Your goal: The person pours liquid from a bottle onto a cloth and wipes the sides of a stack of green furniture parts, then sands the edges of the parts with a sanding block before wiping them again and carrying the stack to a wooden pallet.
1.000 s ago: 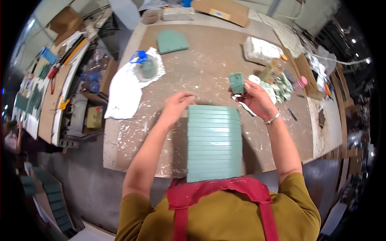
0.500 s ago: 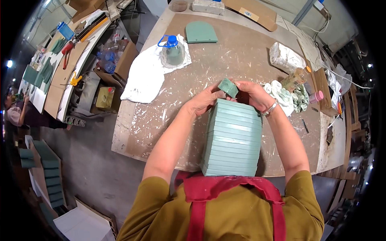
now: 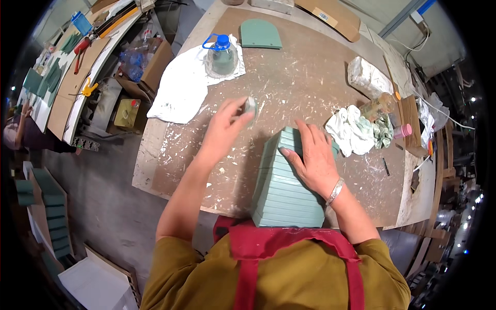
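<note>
The left hand point(image 3: 221, 128) grips a small green block point(image 3: 251, 109), motion-blurred, at its 2 o'clock. The right hand point(image 3: 312, 164), fingers spread, rests against 1 stack of pale green slabs point(image 3: 284, 199), which extends toward its 7 o'clock.

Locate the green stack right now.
In the head view, the green stack is slightly right of centre at the near edge of the table, under the right hand and just beyond the red apron.

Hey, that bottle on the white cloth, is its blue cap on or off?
On: the blue cap sits on top of the bottle, which stands on the white cloth. How tightly it is closed, I cannot tell.
</note>
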`<state>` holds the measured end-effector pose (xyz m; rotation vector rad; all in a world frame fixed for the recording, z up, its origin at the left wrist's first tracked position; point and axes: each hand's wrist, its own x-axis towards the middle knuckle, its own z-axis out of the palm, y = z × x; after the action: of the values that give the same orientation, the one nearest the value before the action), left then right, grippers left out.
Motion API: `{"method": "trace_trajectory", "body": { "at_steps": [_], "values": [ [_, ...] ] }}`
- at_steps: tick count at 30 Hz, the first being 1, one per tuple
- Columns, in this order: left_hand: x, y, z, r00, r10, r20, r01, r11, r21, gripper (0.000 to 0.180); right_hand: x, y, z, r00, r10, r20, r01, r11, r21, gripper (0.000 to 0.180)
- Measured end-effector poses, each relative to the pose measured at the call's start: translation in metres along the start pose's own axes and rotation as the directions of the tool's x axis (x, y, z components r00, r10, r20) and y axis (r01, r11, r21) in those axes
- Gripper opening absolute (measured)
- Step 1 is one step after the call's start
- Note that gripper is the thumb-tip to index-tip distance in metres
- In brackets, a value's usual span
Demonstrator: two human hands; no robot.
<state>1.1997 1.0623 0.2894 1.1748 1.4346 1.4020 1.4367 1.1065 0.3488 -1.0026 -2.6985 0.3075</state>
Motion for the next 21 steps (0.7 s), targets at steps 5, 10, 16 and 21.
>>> {"method": "trace_trajectory", "body": {
  "at_steps": [5,10,16,21],
  "values": [
    [-0.021,0.035,0.024,0.996,0.083,0.016,-0.085,0.988,0.128,0.038,-0.003,0.001,0.002,0.992,0.124,-0.011,-0.125,0.992,-0.024,0.058],
    [-0.009,0.011,0.036,0.997,-0.081,0.015,0.082,0.982,-0.169,0.041,0.003,0.000,-0.002,0.999,0.029,-0.037,-0.026,0.996,0.085,0.054],
    [-0.019,0.002,0.075,0.978,-0.200,-0.061,0.137,0.831,-0.540,0.040,0.003,0.016,-0.004,1.000,0.008,-0.016,-0.003,0.953,0.304,0.043],
    [-0.020,-0.003,0.076,0.983,-0.166,-0.083,0.095,0.834,-0.544,0.039,0.006,0.021,-0.004,0.994,-0.095,-0.045,0.105,0.943,0.315,0.040]
  ]
}}
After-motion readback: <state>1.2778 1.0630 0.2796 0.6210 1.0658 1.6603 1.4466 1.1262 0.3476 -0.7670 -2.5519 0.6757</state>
